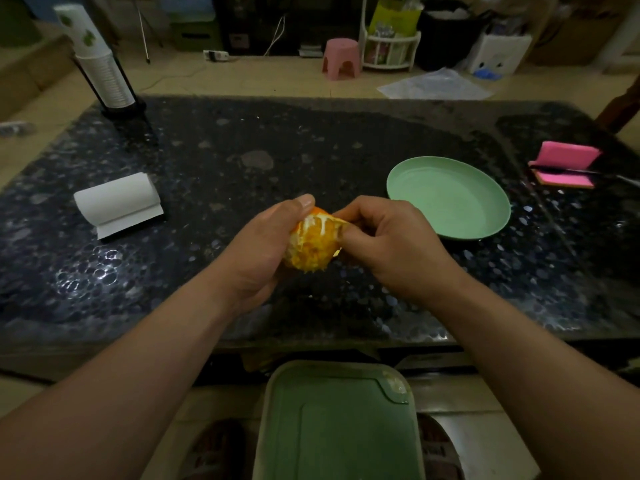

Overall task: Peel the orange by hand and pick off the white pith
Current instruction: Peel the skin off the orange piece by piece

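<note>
The dark speckled surface (242, 161) carries a green plate (446, 199) toward its right edge and a white paper roll (117, 202) near its left edge. Above the middle of its near edge, the left hand (263, 251) cups the mostly peeled orange (311, 247), which is streaked with white pith. The right hand (391, 244) pinches a flap of peel (341, 221) at the orange's right side.

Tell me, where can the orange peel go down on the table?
The green plate is bare inside. A free patch of table lies between the paper roll and the plate. Crowded: front middle, where the left hand and right hand grip the orange, and the far right by the pink sponges.
</note>
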Motion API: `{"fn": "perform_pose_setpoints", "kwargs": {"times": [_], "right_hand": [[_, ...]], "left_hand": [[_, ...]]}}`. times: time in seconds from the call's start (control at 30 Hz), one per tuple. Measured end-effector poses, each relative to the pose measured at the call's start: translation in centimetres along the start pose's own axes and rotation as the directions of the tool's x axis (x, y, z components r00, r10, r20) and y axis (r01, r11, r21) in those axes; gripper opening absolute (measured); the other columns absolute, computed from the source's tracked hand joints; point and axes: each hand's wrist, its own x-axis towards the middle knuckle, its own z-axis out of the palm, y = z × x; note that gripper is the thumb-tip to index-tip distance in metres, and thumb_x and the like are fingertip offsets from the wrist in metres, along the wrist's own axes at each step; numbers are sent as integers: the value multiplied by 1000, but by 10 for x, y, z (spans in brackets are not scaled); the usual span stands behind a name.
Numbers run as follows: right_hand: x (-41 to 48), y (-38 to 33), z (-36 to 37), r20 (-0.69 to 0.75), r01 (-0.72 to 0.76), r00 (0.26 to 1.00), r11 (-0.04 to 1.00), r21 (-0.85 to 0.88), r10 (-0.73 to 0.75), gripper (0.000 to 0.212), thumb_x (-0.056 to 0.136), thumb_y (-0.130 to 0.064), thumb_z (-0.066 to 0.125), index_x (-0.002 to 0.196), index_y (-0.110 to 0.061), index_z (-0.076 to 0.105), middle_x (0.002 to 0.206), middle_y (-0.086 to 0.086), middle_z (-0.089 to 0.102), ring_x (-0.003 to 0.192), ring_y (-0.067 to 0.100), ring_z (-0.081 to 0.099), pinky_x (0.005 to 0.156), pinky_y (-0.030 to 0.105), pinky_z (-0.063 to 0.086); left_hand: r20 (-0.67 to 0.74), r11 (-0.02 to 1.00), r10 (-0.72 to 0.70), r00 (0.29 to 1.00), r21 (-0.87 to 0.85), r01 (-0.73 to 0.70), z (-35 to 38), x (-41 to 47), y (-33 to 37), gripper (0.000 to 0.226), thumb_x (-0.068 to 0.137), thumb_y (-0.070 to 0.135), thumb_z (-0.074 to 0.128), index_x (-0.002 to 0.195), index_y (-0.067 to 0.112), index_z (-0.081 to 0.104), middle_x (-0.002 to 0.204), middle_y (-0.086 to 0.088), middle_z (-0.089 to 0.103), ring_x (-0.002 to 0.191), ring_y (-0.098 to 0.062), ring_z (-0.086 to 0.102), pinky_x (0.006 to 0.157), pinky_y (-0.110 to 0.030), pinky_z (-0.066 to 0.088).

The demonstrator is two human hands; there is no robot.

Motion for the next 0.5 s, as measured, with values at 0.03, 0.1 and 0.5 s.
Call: {"fn": "perform_pose_setpoints", "kwargs": {"times": [0.03,0.1,0.5], "right_hand": [[0,1,0,11,-16,1000,1000,5,15,9,99,-21,71,101,-25,78,81,-6,76,72,9,71,65,29,60],[0,2,0,20,-28,999,999,-27,29,10,101,-24,68,104,-27,77,82,-9,75,72,5,70,64,21,56],[3,0,2,18,10,1000,999,39,-10,12,101,-13,67,103,-17,77,79,-4,75,71,7,72,63,22,56]], "left_hand": [[-7,1000,0,1000,-12,0,1,0,0,25,107,39,52,91,22,61,79,-2,61,68,-11,59,59,-25,51],[-27,1000,5,1000,-28,-6,4,1,1,25,107,38,53,90,21,62,78,-1,61,67,-10,60,58,-24,52],[-13,997,20,1000,-69,-21,1,1,2,24,108,35,50,90,21,59,79,-3,59,69,-13,58,62,-28,51]]}}
